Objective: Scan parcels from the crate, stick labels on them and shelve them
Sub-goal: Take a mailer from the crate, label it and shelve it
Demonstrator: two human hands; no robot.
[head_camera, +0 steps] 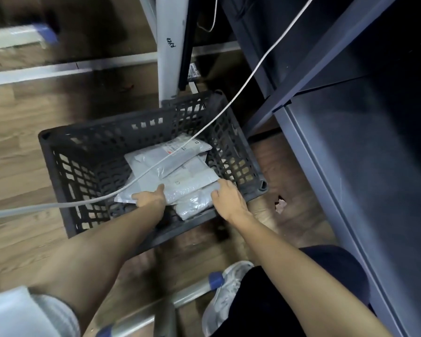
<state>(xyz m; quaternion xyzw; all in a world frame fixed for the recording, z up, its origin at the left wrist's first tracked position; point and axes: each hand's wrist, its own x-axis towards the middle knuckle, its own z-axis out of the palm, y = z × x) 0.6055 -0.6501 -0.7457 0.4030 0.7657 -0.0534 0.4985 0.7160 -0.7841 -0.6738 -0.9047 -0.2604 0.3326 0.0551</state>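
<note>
A dark slatted plastic crate (58, 152) stands on the wooden floor and holds several grey plastic mailer parcels. The top parcel (180, 152) carries a printed label at its far end. A second parcel (192, 181) lies under it, and another (195, 205) sits at the near right. My left hand (150, 197) grips the near edge of a grey parcel, thumb on top. My right hand (229, 199) reaches into the crate's near right corner with fingers curled down onto the parcels; the fingertips are hidden.
A white cable (229, 103) runs diagonally over the crate. Grey metal shelving (350, 166) stands to the right, a white shelf post (168, 57) behind the crate. A metal bar with blue fittings (192, 293) and my shoe (229, 288) are near my feet.
</note>
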